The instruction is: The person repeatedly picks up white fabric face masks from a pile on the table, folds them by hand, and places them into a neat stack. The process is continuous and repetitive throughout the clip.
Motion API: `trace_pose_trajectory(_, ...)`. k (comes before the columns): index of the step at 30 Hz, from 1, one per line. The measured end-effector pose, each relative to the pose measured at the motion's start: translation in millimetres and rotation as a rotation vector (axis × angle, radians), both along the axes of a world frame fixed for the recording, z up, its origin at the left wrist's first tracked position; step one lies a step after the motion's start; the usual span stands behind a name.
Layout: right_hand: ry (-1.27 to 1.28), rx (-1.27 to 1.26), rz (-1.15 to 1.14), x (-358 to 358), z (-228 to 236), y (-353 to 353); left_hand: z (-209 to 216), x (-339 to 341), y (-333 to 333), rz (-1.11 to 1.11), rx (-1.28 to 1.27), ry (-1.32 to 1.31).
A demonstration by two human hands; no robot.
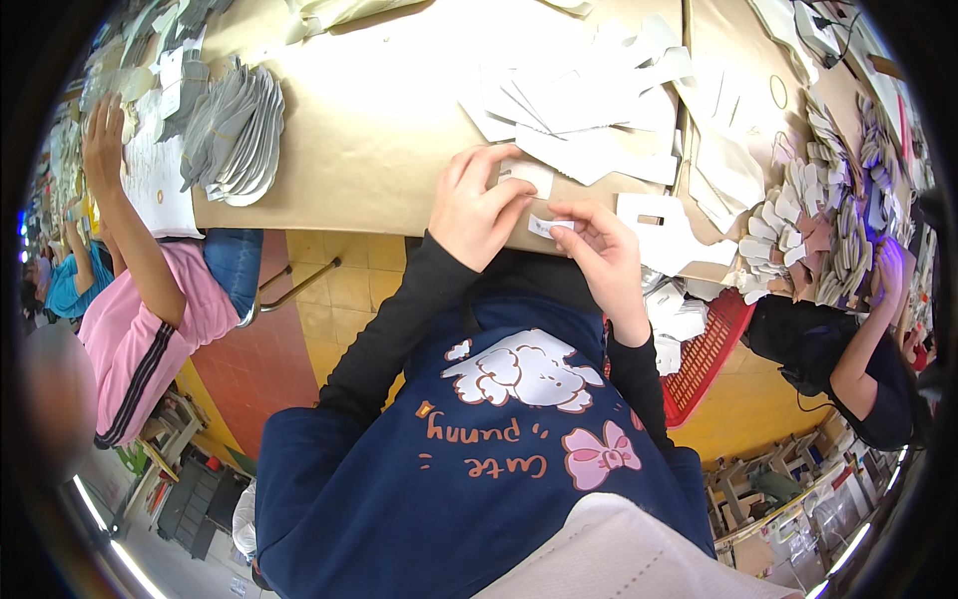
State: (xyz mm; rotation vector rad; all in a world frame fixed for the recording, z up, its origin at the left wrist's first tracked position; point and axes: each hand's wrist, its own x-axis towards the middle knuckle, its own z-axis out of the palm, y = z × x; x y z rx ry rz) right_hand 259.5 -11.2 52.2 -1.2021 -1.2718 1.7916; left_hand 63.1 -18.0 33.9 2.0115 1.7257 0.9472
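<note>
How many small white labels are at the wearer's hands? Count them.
2: a narrow label pinched in the right hand, and a squarer label by the left hand. Others may be hidden.

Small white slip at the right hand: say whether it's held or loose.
Held: the right hand pinches the slip between thumb and fingers.

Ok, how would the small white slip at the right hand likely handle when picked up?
The small white slip looks paper-thin, so it probably bends easily. Being so small, it's likely very light; the right hand seems to need only a light pinch at one end.
</note>
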Motion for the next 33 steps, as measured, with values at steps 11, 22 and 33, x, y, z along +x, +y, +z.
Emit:
trace_pose_trajectory(11,0.037,-0.216,-0.063,-11.5,4.8,13.0,12.1,-12.1,-18.5,0.143,-0.673,-1.017)
trace_pose_trajectory(22,-0.165,0.01,-0.133,-22.0,-10.2,4.4,14.0,-16.9,-8.0,0.198,-0.549,-0.418)
trace_pose_trajectory(33,-0.38,0.304,-0.185,-31.9,-8.8,12.6,6.0,-19.0,8.9,0.163,-0.461,-0.39)
